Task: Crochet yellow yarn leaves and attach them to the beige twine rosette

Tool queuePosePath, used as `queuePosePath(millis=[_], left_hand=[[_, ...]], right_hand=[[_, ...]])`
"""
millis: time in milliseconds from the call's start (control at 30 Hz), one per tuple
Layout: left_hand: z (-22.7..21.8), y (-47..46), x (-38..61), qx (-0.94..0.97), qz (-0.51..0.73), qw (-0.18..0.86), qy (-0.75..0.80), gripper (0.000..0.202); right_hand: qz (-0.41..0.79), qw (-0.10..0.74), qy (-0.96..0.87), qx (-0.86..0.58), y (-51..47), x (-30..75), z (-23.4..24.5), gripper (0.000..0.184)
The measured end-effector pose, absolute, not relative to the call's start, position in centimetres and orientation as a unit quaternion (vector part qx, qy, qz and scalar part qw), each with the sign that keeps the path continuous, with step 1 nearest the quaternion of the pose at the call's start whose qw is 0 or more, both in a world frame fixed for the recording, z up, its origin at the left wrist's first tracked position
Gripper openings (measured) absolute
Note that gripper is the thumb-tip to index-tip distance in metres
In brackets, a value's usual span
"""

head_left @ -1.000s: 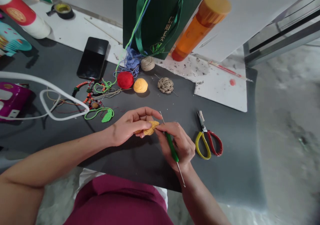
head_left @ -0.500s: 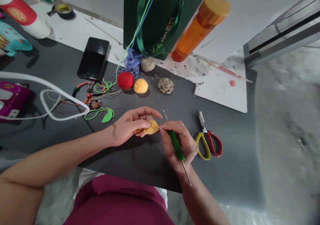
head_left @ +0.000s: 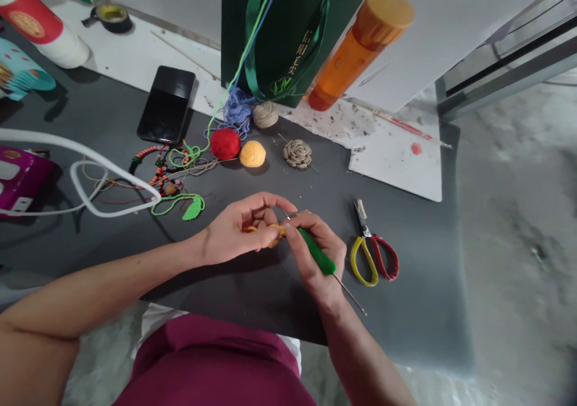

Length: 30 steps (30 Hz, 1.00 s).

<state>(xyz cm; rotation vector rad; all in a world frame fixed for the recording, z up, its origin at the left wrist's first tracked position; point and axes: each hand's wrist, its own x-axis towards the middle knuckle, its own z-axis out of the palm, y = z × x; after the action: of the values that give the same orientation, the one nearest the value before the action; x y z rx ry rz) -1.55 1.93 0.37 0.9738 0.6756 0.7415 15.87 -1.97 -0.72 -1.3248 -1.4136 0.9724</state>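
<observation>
Crochet piece: there it is, a small yellow crochet piece [head_left: 276, 233], mostly tucked inside the fingers, held up between the two hands above the dark mat.
Left hand: the left hand [head_left: 234, 228] has it, fingers curled round and thumb pressing in, a firm pinch on the piece.
Right hand: right alongside, the right hand [head_left: 315, 249] is pinching the crochet hook [head_left: 317, 251] by its green handle, fingers closed around it.
Hook tip: the steel end points up at the yarn, right by the left hand's fingertips; the exact contact is hidden.
To the right: red-and-yellow-handled scissors [head_left: 366, 231] lie on the mat, just beyond the right hand.
Up ahead: a red yarn ball [head_left: 224, 144] and a yellow yarn ball [head_left: 252, 153] sit side by side, with a tan crochet rosette [head_left: 297, 154] close by — and a green crochet leaf [head_left: 193, 209] off to the left.
</observation>
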Motion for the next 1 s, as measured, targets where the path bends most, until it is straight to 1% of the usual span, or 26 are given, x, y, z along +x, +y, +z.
queuePosePath(millis=[100, 167, 300, 533, 633, 767, 900, 1000], left_hand=[[0.3, 1.9, -1.6, 0.454, 0.338, 0.761, 0.318, 0.034], [0.1, 2.0, -1.6, 0.451, 0.340, 0.763, 0.315, 0.034], [0.1, 2.1, -1.5, 0.443, 0.334, 0.769, 0.317, 0.035], [0.0, 2.1, -1.3, 0.398, 0.333, 0.781, 0.347, 0.049], [-0.3, 2.2, -1.4, 0.380, 0.335, 0.793, 0.337, 0.048], [-0.5, 2.3, -1.5, 0.337, 0.320, 0.824, 0.324, 0.055], [-0.5, 2.3, -1.3, 0.314, 0.311, 0.828, 0.345, 0.049], [-0.4, 2.6, -1.2, 0.181, 0.314, 0.863, 0.351, 0.037]], right_hand=[[0.445, 0.486, -0.514, -0.549, -1.8, 16.0, -0.9, 0.025], [0.473, 0.491, -0.500, -0.534, -1.7, 16.1, -1.0, 0.028], [0.493, 0.445, -0.495, -0.560, -1.6, 16.0, -0.6, 0.024], [0.497, 0.474, -0.463, -0.561, -1.4, 15.7, -0.6, 0.027], [0.517, 0.471, -0.436, -0.567, -1.2, 15.9, -0.8, 0.030], [0.527, 0.461, -0.411, -0.584, -1.0, 16.1, -0.6, 0.033], [0.518, 0.466, -0.416, -0.585, -1.0, 16.3, -0.8, 0.033], [0.443, 0.503, -0.421, -0.611, -0.9, 16.3, -1.2, 0.029]])
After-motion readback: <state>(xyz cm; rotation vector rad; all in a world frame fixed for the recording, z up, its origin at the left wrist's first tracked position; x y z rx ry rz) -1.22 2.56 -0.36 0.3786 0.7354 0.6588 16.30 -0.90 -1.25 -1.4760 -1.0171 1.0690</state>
